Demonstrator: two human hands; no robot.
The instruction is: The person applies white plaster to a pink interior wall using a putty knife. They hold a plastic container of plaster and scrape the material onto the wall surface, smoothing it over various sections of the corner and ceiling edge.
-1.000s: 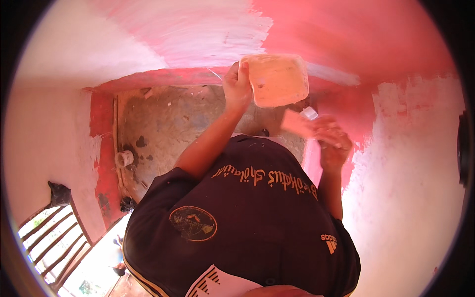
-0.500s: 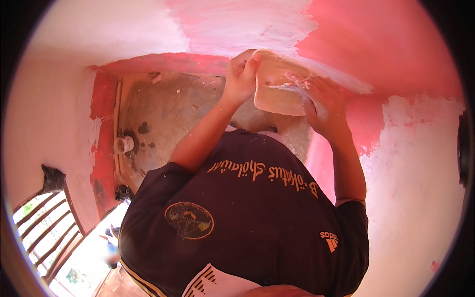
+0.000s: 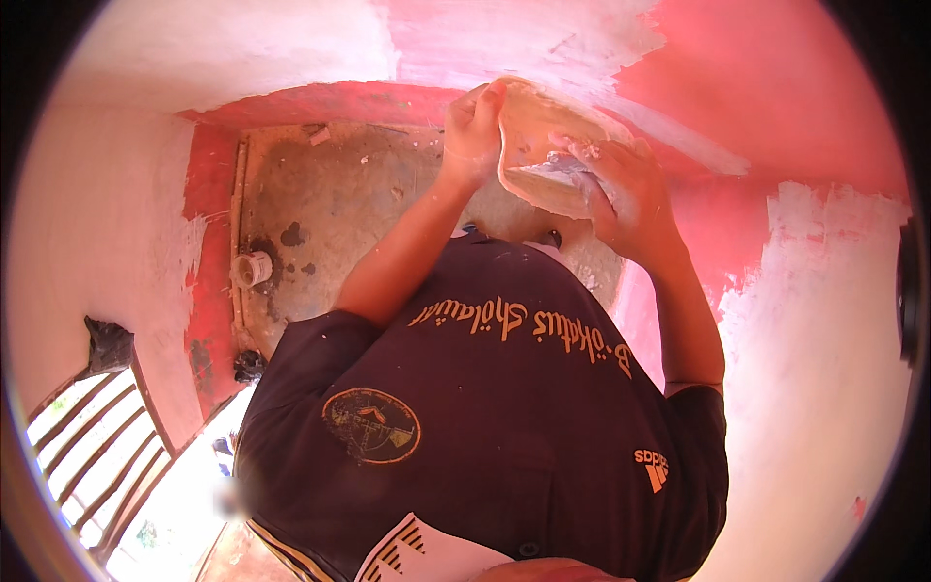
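Observation:
My left hand is closed on the rim of a cream, open tub, with the thumb over its edge. The tub is tilted, and pale paste is smeared inside. Over its right side reaches my right hand, spotted with white paste. Its fingers are closed round a flat greyish scraper, mostly hidden by the hand; the visible end lies within the tub's opening. Both hands are raised in front of my chest, close to the wall, which is pink with patches of white coating.
A small white bucket stands on the stained floor at the left. A barred opening with a black plastic bag above it lies at the lower left. The white-patched right wall stands beside my right arm.
My right hand has tipped a little, so more of the grey scraper shows. The tub has tilted slightly and sits higher in view. The whole view has shifted a little.

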